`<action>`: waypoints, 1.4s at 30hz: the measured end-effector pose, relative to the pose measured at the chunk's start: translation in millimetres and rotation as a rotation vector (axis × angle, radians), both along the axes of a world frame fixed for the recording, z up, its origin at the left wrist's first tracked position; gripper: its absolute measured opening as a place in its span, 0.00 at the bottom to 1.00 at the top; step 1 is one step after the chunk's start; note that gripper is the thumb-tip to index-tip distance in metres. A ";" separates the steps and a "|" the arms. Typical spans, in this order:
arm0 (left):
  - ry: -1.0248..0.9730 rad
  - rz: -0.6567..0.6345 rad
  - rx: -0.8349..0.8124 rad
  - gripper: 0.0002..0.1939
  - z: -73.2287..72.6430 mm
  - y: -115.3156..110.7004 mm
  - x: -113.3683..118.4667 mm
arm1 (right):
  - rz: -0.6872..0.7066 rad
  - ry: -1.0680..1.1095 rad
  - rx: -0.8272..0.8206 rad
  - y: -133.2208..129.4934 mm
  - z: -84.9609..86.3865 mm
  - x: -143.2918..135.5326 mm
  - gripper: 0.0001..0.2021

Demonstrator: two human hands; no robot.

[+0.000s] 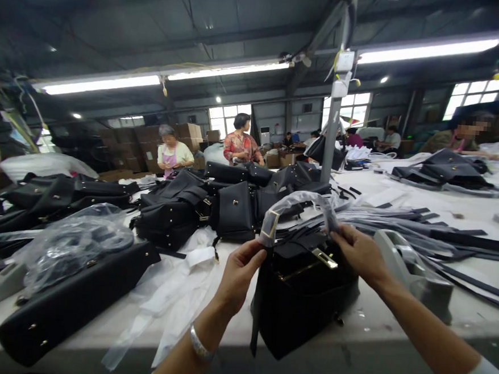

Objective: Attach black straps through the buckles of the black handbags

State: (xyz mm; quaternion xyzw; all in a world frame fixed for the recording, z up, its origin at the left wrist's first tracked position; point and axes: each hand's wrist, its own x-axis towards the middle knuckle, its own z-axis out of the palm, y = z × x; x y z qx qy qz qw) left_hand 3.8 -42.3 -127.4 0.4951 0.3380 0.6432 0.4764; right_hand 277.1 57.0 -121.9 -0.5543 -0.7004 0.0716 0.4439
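Observation:
A black handbag [300, 310] stands at the front edge of the white table, its top flap lifted and a gold clasp [325, 258] showing. Over it arches a handle [295, 199] wrapped in clear plastic, with a gold ring at its left end. My left hand [240, 272] pinches the handle's left base between thumb and fingers. At the right base, my right hand [358, 249] is closed on the same handle; its fingertips are partly hidden. A black strap [258, 307] hangs down the bag's left side.
Left lies another black bag [83, 301] with plastic-wrapped handles [87, 244] on it. Black bags [174, 216] pile up behind. A grey tape dispenser [414, 272] and many black straps [451, 235] lie right. A metal post [331, 136] rises behind; several people sit or stand farther back.

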 end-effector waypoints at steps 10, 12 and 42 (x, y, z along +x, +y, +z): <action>0.024 -0.057 0.004 0.30 34.3 7.1 2.7 | 0.203 -0.092 0.453 -90.4 3.4 -30.4 0.13; 0.117 -0.066 0.061 0.25 43.7 11.4 7.5 | 0.326 -0.160 0.449 -96.6 -4.8 -36.9 0.13; 0.854 -0.463 0.091 0.13 42.8 -8.1 15.6 | 0.392 -0.090 0.139 -100.3 -13.3 11.3 0.07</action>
